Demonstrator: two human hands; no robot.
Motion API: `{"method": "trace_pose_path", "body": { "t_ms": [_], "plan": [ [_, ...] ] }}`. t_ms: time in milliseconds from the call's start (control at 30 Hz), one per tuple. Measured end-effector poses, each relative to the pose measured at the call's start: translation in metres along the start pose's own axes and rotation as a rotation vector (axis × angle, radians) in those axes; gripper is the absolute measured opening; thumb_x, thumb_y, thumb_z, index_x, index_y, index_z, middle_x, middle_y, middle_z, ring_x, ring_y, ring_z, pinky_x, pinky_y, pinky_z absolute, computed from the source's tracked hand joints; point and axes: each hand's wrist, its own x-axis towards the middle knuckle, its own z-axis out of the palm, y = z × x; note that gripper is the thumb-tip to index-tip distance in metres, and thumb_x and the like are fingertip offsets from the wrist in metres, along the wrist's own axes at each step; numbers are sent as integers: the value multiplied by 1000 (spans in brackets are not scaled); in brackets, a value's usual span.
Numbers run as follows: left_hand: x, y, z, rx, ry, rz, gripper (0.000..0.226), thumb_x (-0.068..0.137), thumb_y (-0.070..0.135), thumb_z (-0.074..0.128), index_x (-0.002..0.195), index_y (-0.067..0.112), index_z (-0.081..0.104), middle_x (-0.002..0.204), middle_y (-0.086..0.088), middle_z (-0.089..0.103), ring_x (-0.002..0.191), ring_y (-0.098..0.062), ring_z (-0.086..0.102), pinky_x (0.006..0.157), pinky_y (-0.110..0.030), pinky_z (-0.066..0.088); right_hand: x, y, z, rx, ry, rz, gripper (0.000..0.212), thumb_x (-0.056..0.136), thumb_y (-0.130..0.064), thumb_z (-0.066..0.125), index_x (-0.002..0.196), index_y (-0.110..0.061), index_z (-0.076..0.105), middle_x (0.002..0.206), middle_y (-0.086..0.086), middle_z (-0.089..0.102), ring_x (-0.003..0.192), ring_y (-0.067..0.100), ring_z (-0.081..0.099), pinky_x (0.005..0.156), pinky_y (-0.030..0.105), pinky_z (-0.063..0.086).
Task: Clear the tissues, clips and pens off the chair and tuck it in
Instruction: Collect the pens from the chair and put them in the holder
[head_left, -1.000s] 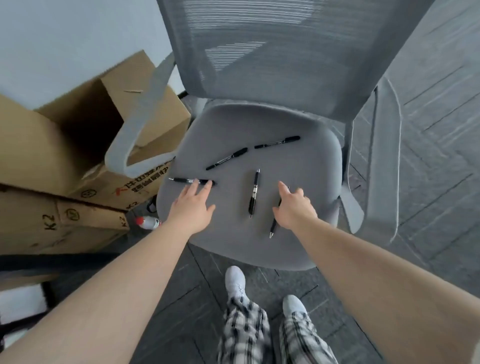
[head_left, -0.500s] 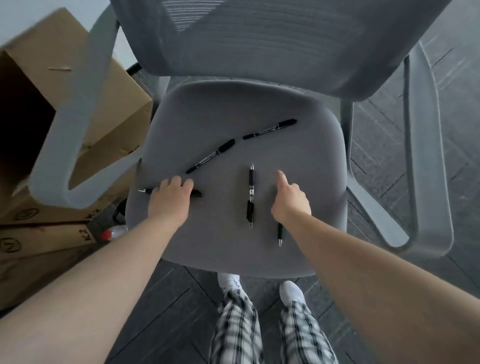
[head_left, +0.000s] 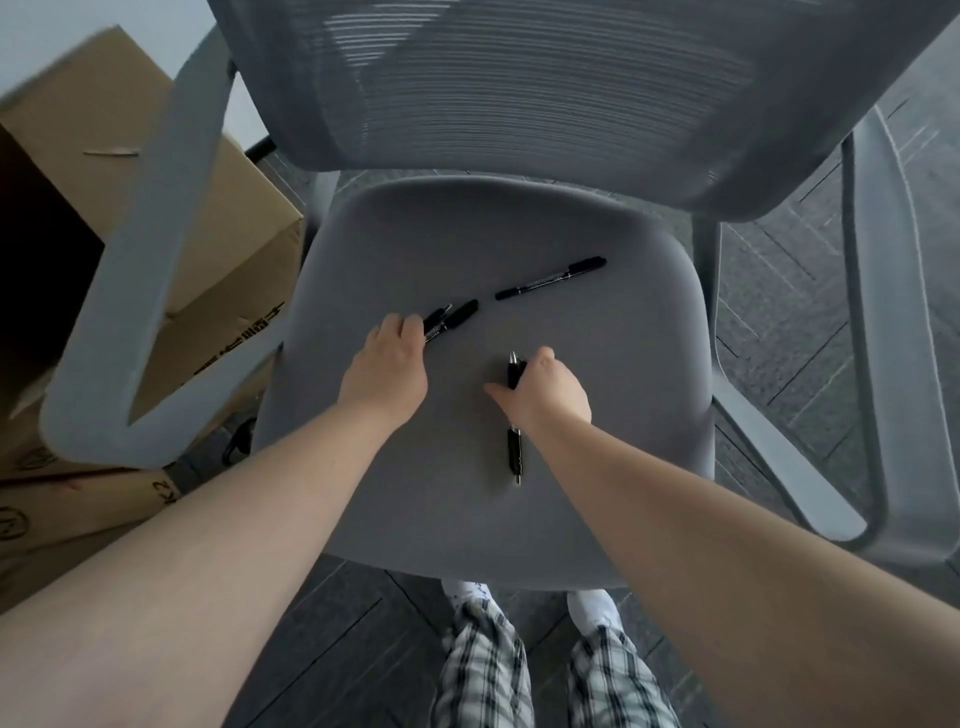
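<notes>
The grey office chair has a bare seat (head_left: 613, 431) with black pens scattered on it. My left hand (head_left: 387, 369) rests on the seat's left half, fingers closed on a black pen (head_left: 435, 325) whose end sticks out past them. A black marker's cap (head_left: 462, 313) lies right beside that pen. Another black marker (head_left: 550, 278) lies free farther back. My right hand (head_left: 543, 392) is closed at mid-seat; a pen tip (head_left: 514, 366) shows above its fingers and a black pen (head_left: 515, 452) pokes out below the wrist. I see no tissues or clips.
The mesh backrest (head_left: 519, 104) rises at the far side, with grey armrests at left (head_left: 130, 312) and right (head_left: 893, 312). Cardboard boxes (head_left: 78, 135) stack against the chair's left. My white-shoed feet (head_left: 467, 592) stand at the seat's front edge on dark floor.
My left hand closed on the leftmost pen and carried it right and back to the middle marker. My right hand shifted left onto the centre pen. The view moved closer to the seat.
</notes>
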Motion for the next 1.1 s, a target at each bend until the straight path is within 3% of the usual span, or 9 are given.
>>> {"method": "trace_pose_path", "body": {
  "t_ms": [167,300,400,533,733,900,1100],
  "plan": [
    [12,5,8,73,-65,22,41,94,27,50,127,4,39,124,-14,43,109,-30,46,73,-37,42,7,0,2,-20,-23,2,25,88,-21,58,99,-10,39,92,6,55,90,31,57,66,33,41],
    [20,5,13,76,-93,-2,35,90,18,52,120,5,41,121,-14,49,110,-31,45,73,-38,41,11,1,-8,-86,85,-92,20,89,-25,51,92,-12,36,101,9,61,100,33,55,75,37,47],
    [23,9,13,57,-104,-28,27,88,18,51,110,4,44,113,-15,56,107,-33,47,69,-38,38,20,-2,-19,-114,172,-165,14,89,-12,47,95,-12,35,108,11,54,84,32,51,62,34,39],
    [24,10,11,-45,-71,-96,17,87,12,47,102,4,44,101,-16,58,90,-34,49,65,-36,36,31,-16,-34,-248,229,-261,28,83,6,48,96,-15,35,114,12,41,54,26,41,43,27,29],
    [24,-2,4,-173,-29,-186,15,86,3,41,92,12,30,76,-7,43,63,-31,44,56,-36,35,52,-41,-44,-526,243,-329,54,80,11,57,129,-5,41,130,18,37,85,36,58,62,35,40],
    [19,-17,9,-253,-84,-210,14,93,8,39,91,13,26,66,-2,38,54,-20,39,50,-32,30,62,-42,-34,-582,223,-306,41,87,6,50,127,-3,49,126,18,49,112,38,56,71,40,43],
    [-2,-21,-3,-273,-132,-239,23,100,31,35,89,11,32,71,-3,45,62,-27,47,57,-34,35,34,-39,-27,-508,228,-390,29,88,-5,55,117,-10,55,112,14,62,109,33,54,69,33,38]
  ]
}}
